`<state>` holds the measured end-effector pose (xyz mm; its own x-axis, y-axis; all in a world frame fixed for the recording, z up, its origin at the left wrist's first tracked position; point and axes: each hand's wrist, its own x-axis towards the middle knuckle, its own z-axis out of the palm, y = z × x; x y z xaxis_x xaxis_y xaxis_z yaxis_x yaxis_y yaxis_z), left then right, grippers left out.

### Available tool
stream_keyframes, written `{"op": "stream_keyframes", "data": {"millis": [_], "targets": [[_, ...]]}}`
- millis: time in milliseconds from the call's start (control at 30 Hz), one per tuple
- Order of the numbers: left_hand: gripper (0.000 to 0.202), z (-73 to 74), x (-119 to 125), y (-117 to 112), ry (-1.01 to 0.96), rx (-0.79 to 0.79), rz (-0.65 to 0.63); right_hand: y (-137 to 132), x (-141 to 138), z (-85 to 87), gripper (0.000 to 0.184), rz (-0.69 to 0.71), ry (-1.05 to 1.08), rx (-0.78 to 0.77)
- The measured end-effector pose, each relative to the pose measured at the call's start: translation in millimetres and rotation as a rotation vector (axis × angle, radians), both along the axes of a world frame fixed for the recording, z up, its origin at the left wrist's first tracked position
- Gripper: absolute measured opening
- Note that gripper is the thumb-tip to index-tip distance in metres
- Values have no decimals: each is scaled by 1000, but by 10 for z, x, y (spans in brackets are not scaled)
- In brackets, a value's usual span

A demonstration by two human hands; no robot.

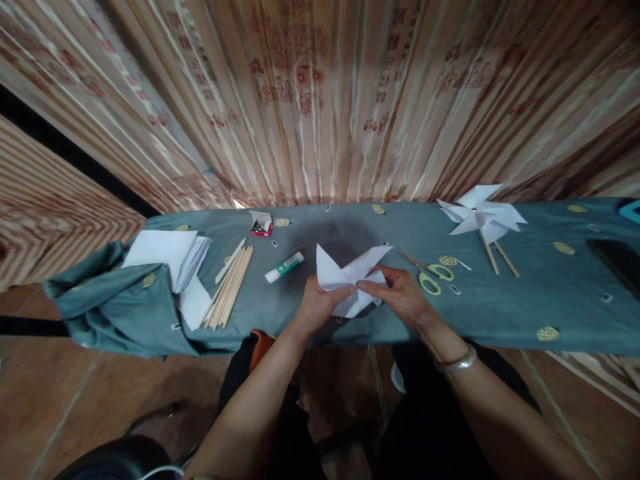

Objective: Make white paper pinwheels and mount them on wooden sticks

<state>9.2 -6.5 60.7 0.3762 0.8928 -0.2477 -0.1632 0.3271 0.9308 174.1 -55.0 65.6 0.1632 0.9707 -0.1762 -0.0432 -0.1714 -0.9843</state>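
Note:
Both my hands hold a white sheet of paper (350,277), cut and partly folded, with two pointed flaps sticking up over the table. My left hand (317,307) pinches the paper's lower left side. My right hand (397,293) pinches a flap at the paper's centre with thumb and forefinger. A silver bangle sits on my right wrist.
The narrow table is covered by a teal cloth (500,300). On it lie a glue stick (284,267), a bundle of wooden sticks (227,290), a stack of white paper (167,257), a small box of pins (261,225), yellow-handled scissors (430,273), a finished white pinwheel (480,217) and a dark phone (617,260).

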Motion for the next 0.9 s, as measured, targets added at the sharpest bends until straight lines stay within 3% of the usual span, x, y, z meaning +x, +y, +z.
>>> {"op": "stream_keyframes", "data": {"millis": [900], "targets": [[33,-18,-92,57,56,5,50,81,-81,-75,31,53,31,-13]]}}
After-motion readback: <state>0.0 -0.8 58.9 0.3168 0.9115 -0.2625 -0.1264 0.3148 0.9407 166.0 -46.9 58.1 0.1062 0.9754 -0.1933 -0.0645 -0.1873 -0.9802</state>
